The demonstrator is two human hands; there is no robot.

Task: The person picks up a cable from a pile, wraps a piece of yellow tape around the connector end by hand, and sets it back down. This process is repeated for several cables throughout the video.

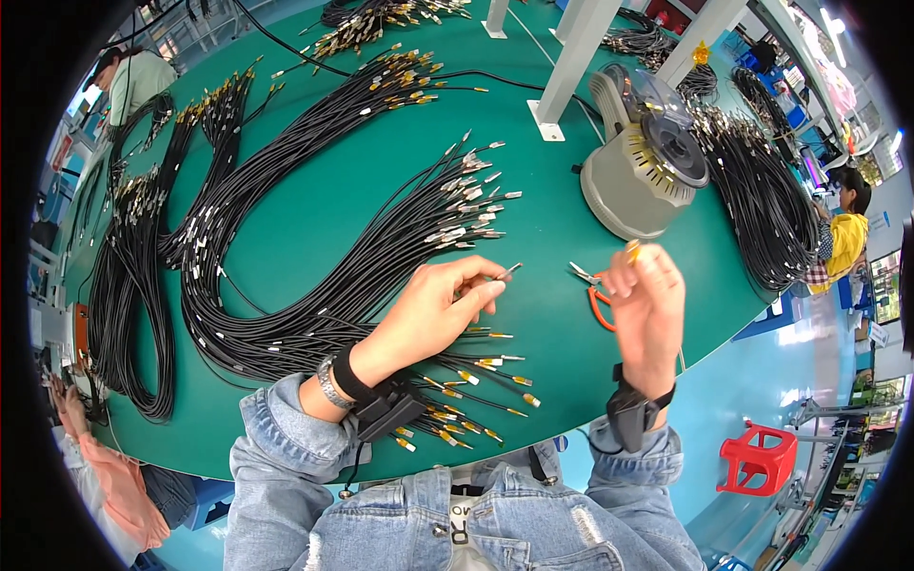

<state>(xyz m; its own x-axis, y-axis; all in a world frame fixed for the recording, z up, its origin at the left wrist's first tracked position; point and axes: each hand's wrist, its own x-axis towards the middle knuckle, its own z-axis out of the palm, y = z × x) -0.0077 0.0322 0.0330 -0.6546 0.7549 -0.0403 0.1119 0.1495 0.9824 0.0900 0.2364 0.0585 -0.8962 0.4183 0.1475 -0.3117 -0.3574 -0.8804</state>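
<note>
My left hand (443, 300) is closed in a pinch around a thin black cable end, its metal tip (515, 268) sticking out past the fingertips. Raised to the right is my right hand (649, 305), its fingers curled and slightly blurred, with a small yellow piece (633, 251) at the fingertips. Between the two hands, nearer the right, lie cutters with orange handles (600, 309). A thick bundle of black cables (314, 309) curves across the table beside my left hand. Some of its ends have white sleeves, others yellow ones.
A grey round tape dispenser (633, 186) stands beyond my right hand, near a white post (576, 67). More black cables (757, 200) lie at the right edge of the green table (552, 381). A red stool (759, 459) is on the floor. Other people sit around the room.
</note>
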